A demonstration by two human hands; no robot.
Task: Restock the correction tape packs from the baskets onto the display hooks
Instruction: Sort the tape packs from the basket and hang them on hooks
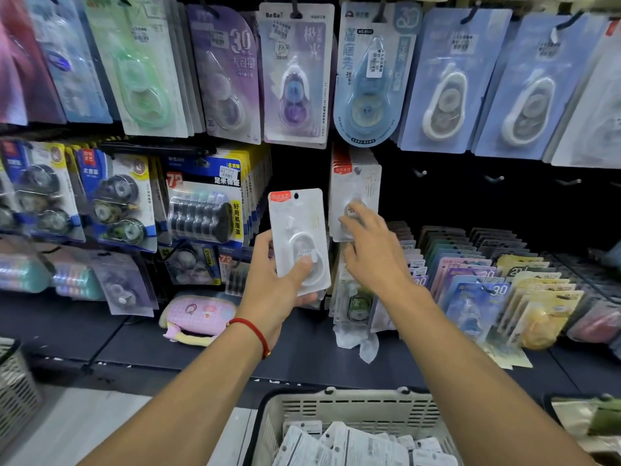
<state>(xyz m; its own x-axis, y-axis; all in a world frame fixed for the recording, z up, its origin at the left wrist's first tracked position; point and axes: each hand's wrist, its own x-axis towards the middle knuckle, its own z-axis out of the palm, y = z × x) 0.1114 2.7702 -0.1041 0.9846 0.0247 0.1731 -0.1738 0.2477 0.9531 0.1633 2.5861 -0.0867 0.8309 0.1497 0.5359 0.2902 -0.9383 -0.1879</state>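
While the left hand [280,264] grips a white correction tape pack [299,240] below the hooks, the right hand [366,240], fingers [349,218] loosely spread, touches the hung pack [356,196]; risk: nudged stock slips off; basket [353,412] holds more.

This is a shop, the part that sells school and desk things. A dark wall is full of correction tape packs [295,75] hanging in rows on hooks. One blue pack [369,79] has a small white price sticker [375,63] on it. Some bare hooks [494,178] stick out of the wall at the right. More packs stand in rows [487,274] on the shelf [201,358] below. At the shelf's front edge sits a shopping basket [353,412] with more packs inside.
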